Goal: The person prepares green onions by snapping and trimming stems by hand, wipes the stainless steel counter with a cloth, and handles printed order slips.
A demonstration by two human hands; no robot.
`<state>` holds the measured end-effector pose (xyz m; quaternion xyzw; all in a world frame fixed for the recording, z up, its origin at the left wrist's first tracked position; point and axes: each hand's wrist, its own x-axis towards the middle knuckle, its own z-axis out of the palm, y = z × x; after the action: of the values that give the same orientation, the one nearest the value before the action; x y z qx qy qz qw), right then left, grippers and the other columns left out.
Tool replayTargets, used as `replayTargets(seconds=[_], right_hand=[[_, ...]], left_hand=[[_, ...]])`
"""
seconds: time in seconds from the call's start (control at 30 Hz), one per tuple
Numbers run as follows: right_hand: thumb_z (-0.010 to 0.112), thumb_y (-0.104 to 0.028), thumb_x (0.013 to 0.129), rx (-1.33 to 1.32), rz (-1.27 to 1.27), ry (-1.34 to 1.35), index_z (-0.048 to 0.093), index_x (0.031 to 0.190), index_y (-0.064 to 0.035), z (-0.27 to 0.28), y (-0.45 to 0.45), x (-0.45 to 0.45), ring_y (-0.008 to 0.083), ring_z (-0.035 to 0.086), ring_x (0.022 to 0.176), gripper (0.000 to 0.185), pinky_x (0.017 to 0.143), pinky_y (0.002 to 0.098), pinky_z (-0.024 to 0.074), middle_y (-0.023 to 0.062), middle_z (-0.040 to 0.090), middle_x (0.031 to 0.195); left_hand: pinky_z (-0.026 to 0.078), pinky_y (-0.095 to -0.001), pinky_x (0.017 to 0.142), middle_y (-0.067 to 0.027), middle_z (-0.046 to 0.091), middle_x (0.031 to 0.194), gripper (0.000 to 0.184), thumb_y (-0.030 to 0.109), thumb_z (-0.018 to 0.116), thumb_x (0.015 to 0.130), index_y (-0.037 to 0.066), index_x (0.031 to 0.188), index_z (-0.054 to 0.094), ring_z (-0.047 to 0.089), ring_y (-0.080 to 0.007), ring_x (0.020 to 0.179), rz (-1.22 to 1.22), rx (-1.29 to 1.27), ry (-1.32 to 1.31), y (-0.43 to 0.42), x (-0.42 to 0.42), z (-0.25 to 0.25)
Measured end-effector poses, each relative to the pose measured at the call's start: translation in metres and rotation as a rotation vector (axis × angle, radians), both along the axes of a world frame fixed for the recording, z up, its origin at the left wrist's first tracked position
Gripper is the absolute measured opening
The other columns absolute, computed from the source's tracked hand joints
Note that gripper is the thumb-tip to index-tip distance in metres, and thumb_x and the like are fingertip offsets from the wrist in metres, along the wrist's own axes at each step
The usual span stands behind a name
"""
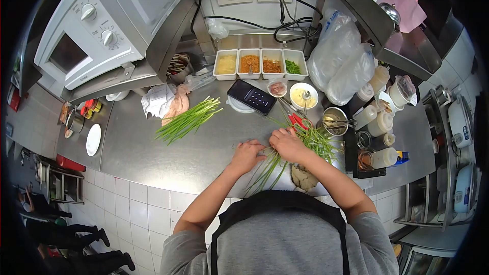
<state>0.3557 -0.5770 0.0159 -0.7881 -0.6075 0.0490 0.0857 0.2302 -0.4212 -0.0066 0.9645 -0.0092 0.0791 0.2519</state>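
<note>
Long green stalks (275,165) lie on the steel counter in front of me, with a leafy heap (318,142) to their right. My right hand (285,144) is closed round part of the stalks. Close on its left, my left hand (248,157) has its fingers bent towards the stalks' ends; what its fingertips hold is too small to make out. A separate bundle of green stalks (189,120) lies to the left. Red-handled scissors (297,120) sit just beyond my right hand, and a crumpled brown cloth (304,177) is near the counter's front edge.
A phone (251,97) lies behind my hands, before four white trays (236,77) of chopped food. On the right are a metal pot (335,121), bottles (384,158) and plastic bags (336,56). A microwave (102,30) stands upper left. Other people (76,244) are at lower left.
</note>
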Motion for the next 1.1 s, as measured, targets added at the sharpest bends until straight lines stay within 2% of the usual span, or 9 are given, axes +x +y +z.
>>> replayTargets(seconds=[0.23, 0.3, 0.4, 0.53, 0.73, 0.83, 0.93, 1.03, 1.1], right_hand=[[0.056, -0.011, 0.077, 0.087, -0.015, 0.347, 0.056, 0.092, -0.0078, -0.005, -0.004, 0.010, 0.0222, 0.055, 0.095, 0.016, 0.084, 0.0406, 0.0352, 0.0058, 0.058, 0.088], [0.057, -0.012, 0.076, 0.200, 0.029, 0.411, 0.058, 0.089, -0.0091, -0.009, -0.005, 0.007, 0.0196, 0.056, 0.093, 0.013, 0.081, 0.0386, 0.0361, 0.0039, 0.058, 0.086], [0.055, -0.011, 0.077, 0.066, 0.109, 0.103, 0.061, 0.081, -0.0105, -0.018, -0.004, 0.002, 0.0186, 0.056, 0.092, 0.007, 0.079, 0.0363, 0.0369, 0.0030, 0.057, 0.083], [0.050, -0.009, 0.078, 0.088, 0.093, -0.016, 0.062, 0.077, -0.0112, -0.024, -0.004, -0.002, 0.0184, 0.055, 0.091, 0.012, 0.080, 0.0356, 0.0371, 0.0021, 0.055, 0.083], [0.046, -0.009, 0.079, 0.086, 0.104, -0.051, 0.058, 0.086, -0.0075, -0.028, -0.001, -0.004, 0.0213, 0.053, 0.096, 0.014, 0.082, 0.0372, 0.0371, 0.0061, 0.055, 0.093], [0.045, -0.008, 0.080, 0.074, 0.098, -0.043, 0.057, 0.088, -0.0063, -0.025, -0.002, -0.003, 0.0225, 0.053, 0.097, 0.015, 0.082, 0.0381, 0.0369, 0.0083, 0.055, 0.096], [0.045, -0.009, 0.081, 0.053, 0.118, -0.018, 0.056, 0.088, -0.0060, -0.013, -0.001, -0.005, 0.0237, 0.055, 0.094, 0.013, 0.083, 0.0390, 0.0363, 0.0095, 0.057, 0.094], [0.051, -0.010, 0.080, 0.025, 0.139, 0.040, 0.055, 0.088, -0.0052, 0.004, 0.001, -0.008, 0.0261, 0.058, 0.090, 0.011, 0.083, 0.0397, 0.0368, 0.0111, 0.060, 0.092], [0.056, -0.010, 0.078, 0.049, 0.141, 0.089, 0.055, 0.089, -0.0043, 0.018, 0.001, -0.007, 0.0285, 0.061, 0.086, 0.012, 0.081, 0.0407, 0.0396, 0.0127, 0.061, 0.091]], left_hand=[[0.049, -0.0354, 0.073, -0.0121, 0.066, 0.076, 0.025, 0.019, 0.070, 0.075, 0.005, 0.095, 0.068, 0.064, -0.0293, 0.075, 0.133, -0.353, 0.129, 0.007, -0.002, 0.004], [0.049, -0.0344, 0.074, -0.0119, 0.066, 0.079, 0.025, 0.017, 0.070, 0.075, 0.004, 0.097, 0.068, 0.065, -0.0266, 0.079, 0.124, -0.394, 0.261, 0.016, -0.011, 0.016], [0.049, -0.0333, 0.075, -0.0111, 0.066, 0.082, 0.025, 0.015, 0.071, 0.075, 0.003, 0.097, 0.067, 0.064, -0.0239, 0.083, 0.173, -0.366, 0.225, 0.033, -0.030, 0.021], [0.047, -0.0309, 0.072, -0.0099, 0.064, 0.084, 0.021, 0.016, 0.072, 0.075, 0.001, 0.091, 0.068, 0.062, -0.0222, 0.082, 0.322, -0.439, 0.009, 0.050, -0.049, 0.032], [0.044, -0.0279, 0.068, -0.0094, 0.064, 0.082, 0.019, 0.021, 0.073, 0.075, 0.003, 0.077, 0.068, 0.058, -0.0196, 0.075, 0.468, -0.369, 0.183, 0.057, -0.055, 0.039], [0.044, -0.0297, 0.068, -0.0098, 0.064, 0.082, 0.020, 0.026, 0.071, 0.077, 0.006, 0.081, 0.067, 0.059, -0.0207, 0.072, 0.437, -0.165, 0.165, 0.038, -0.048, 0.054], [0.034, -0.0436, 0.087, -0.0070, 0.064, 0.083, 0.022, 0.031, 0.063, 0.082, 0.009, 0.085, 0.064, 0.060, -0.0258, 0.082, 0.203, -0.241, -0.132, 0.011, -0.031, 0.030], [0.046, -0.0345, 0.071, -0.0103, 0.064, 0.085, 0.021, 0.026, 0.055, 0.088, 0.010, 0.099, 0.064, 0.061, -0.0205, 0.072, -0.059, -0.027, 0.013, -0.005, -0.014, 0.022], [0.046, -0.0326, 0.072, -0.0081, 0.063, 0.084, 0.021, 0.025, 0.052, 0.091, 0.009, 0.098, 0.063, 0.059, -0.0170, 0.074, -0.017, -0.242, 0.252, -0.011, -0.003, 0.024]])
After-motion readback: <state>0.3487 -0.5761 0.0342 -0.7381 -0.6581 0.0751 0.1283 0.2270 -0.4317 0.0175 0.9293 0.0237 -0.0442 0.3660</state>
